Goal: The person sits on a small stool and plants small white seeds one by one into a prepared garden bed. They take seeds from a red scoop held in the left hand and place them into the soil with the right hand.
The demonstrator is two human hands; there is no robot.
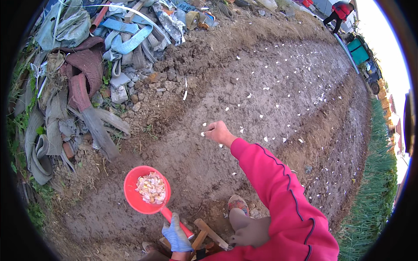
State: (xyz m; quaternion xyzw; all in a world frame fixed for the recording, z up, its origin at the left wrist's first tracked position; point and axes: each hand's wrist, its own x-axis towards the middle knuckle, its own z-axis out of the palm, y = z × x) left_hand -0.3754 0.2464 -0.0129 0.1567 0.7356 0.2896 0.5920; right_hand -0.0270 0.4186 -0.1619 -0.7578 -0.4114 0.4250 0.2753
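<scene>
My left hand (176,233), in a blue-grey work glove, grips the handle of a red plastic ladle (128,191). Its bowl contains a heap of peeled and half-peeled garlic cloves (152,188). Bare and stretched forward over the damp soil (183,156), my right hand (219,132) pinches a white garlic clove (202,134) at its fingertips. A second clove (204,124) lies just beyond those fingers, and another clove (220,145) lies near the wrist. Many more pale cloves dot the bed to the right.
Old straps (91,81), rubble and plastic waste are heaped at the upper left. A small wooden stool (209,233) is below me, beside my shoe (237,204). Green onion-like plants (372,182) line the right. Far off, a person (341,11) bends near a cart (367,62).
</scene>
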